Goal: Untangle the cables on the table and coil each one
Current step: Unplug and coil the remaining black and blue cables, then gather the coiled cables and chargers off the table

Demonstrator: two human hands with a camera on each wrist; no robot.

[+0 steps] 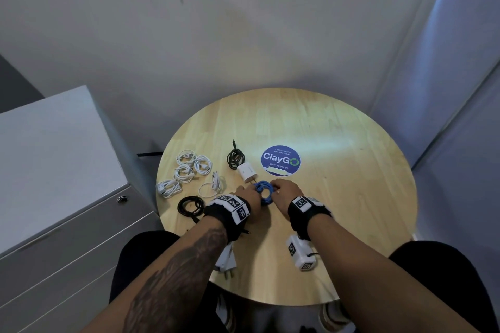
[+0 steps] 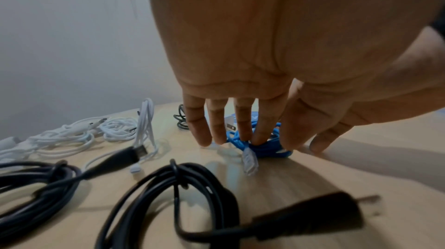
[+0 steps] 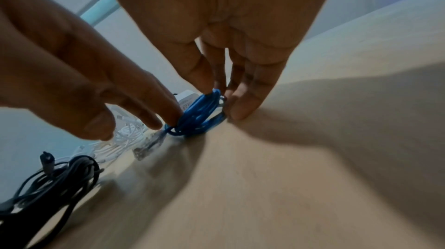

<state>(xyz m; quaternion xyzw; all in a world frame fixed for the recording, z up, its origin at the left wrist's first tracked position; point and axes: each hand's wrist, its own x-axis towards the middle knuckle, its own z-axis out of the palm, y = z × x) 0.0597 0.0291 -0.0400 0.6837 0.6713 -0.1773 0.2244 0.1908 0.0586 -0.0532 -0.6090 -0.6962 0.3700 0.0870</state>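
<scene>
A blue cable [image 1: 263, 192] wound into a small coil lies mid-table between both hands. My left hand [image 1: 243, 195] comes from the left. Its straight fingers [image 2: 261, 135] press into the blue coil [image 2: 265, 149], with the thumb just beside it. A clear plug [image 2: 249, 161] sticks out toward me. My right hand [image 1: 283, 189] reaches in from the right. Its fingertips [image 3: 207, 83] pinch the raised far side of the blue coil [image 3: 197, 118], so the loop stands tilted off the wood.
Several coiled white cables [image 1: 189, 169] lie at the left rim of the round wooden table [image 1: 338, 197]. One black coil [image 1: 234, 159] sits by a white charger [image 1: 246, 172], another black coil [image 1: 190, 205] beside my left wrist. A round blue sticker [image 1: 280, 160] lies behind the hands. A grey cabinet [image 1: 54, 170] stands left.
</scene>
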